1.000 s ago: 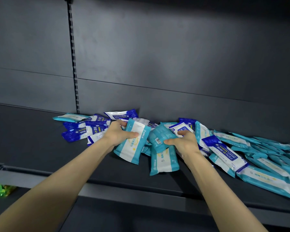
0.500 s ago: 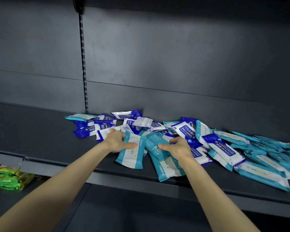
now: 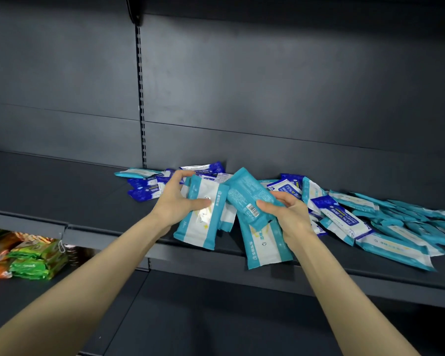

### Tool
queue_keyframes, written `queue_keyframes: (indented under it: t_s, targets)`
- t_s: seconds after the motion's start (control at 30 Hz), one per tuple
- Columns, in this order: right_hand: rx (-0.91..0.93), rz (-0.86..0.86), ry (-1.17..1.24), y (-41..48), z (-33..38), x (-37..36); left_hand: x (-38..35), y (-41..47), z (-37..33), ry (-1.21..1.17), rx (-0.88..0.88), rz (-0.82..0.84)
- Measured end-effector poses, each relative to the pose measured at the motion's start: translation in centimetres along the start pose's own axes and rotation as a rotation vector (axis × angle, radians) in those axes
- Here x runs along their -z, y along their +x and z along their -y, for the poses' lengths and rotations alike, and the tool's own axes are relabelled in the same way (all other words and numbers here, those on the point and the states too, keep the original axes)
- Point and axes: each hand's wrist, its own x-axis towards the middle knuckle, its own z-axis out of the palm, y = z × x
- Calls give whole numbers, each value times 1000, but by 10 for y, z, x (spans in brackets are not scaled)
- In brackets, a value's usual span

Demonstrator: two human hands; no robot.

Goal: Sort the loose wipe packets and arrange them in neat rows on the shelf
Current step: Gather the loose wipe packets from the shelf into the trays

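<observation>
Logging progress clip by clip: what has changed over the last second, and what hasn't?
The left hand has raised its teal-and-white packet from the pile, tilting it toward the camera. The right hand has lifted a teal packet, barcode side up, beside it. Both hands kept hold throughout. The dark blue packets on the left and the teal packets on the right lie on the shelf as before.

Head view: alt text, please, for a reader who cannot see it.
Two hands work over a loose pile of wipe packets on a dark shelf: the left hand grips a teal-and-white packet, the right hand a teal packet turned barcode-up. Dark blue packets lie behind.
</observation>
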Motion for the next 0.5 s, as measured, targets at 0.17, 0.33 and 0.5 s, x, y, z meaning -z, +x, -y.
queue_keyframes:
  t_s: [0.17,0.33,0.5]
  targets:
    - [67,40,53,-61,8,-31,48,-47,-10,-164,-30,-42]
    - [68,23,37,-127,-12,-74,111,-96,16,-227,27,21]
    - [21,10,29,-185,-60,-115,174,-140,70,-173,129,68]
